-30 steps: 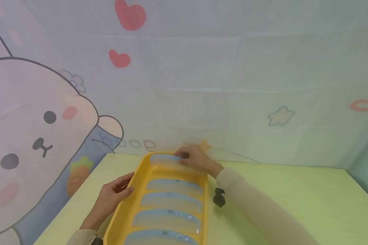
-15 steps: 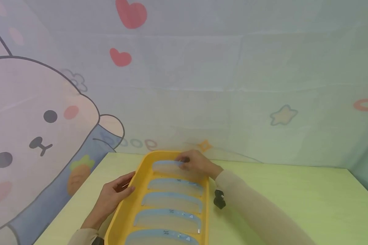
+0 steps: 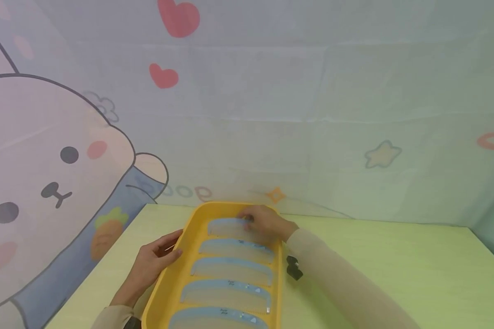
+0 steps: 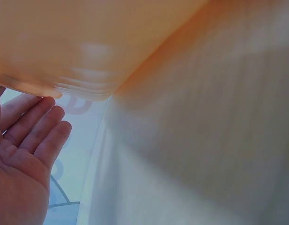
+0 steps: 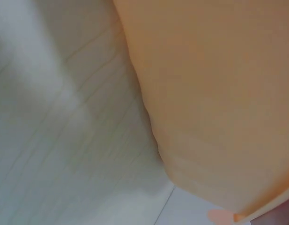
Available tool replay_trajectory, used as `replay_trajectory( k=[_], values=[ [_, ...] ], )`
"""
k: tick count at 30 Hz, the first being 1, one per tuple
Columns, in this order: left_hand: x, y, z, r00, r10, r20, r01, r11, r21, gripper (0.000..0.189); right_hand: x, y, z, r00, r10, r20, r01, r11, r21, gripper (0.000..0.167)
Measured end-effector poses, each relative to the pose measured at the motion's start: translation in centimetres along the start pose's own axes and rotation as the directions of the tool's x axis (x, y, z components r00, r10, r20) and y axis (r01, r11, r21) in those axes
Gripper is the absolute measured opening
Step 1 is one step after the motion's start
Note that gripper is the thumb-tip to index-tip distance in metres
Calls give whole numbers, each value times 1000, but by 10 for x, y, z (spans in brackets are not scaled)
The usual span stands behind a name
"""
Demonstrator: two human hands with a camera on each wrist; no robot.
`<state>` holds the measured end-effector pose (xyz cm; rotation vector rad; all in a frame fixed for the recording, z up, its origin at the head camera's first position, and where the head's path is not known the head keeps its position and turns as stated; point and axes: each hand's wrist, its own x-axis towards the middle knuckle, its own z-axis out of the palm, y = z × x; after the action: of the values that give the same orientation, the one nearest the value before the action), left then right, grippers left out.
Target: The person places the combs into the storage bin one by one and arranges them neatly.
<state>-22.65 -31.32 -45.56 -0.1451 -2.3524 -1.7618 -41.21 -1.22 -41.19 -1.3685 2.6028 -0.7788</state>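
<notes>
A long yellow tray [image 3: 167, 278] holds several clear combs with blue backs, lying crosswise in a row, such as one comb [image 3: 230, 269] in the middle. My right hand [image 3: 267, 224] reaches over the tray's far right corner and pinches the right end of the farthest comb [image 3: 226, 225], which is low inside the tray. On the left, my left hand [image 3: 152, 262] holds the tray's side rim, thumb over the edge and fingers outside. In the left wrist view the fingers [image 4: 43, 129] lie along the rim's underside. The right wrist view shows mostly the tray's outer wall [image 5: 210, 108].
The tray stands on a pale yellow-green table [image 3: 374, 265], its far end near the back edge. Behind hangs a printed cloth [image 3: 247, 100] with hearts, a star and a cartoon animal. The nearest comb [image 3: 218, 317] is cut off by the frame's bottom.
My right hand has lowered the farthest comb from the tray's far rim down into the tray, slightly nearer the other combs. My left hand has stayed at the left rim.
</notes>
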Motion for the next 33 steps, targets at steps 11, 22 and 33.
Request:
replay_trajectory(
  k=[11,22,33],
  values=[
    [1,2,2,1000,-6,2,6,1000,-4,57,-4,1,1,997,-55,49,60,992,-109,46],
    [-3,5,1,1000,-5,-2,5,1000,3,57,-6,-4,2,995,-59,85,70,989,-133,47],
    [-2,5,2,1000,-7,9,7,1000,-25,57,-6,-3,4,991,-80,107,97,982,-164,45]
  ],
)
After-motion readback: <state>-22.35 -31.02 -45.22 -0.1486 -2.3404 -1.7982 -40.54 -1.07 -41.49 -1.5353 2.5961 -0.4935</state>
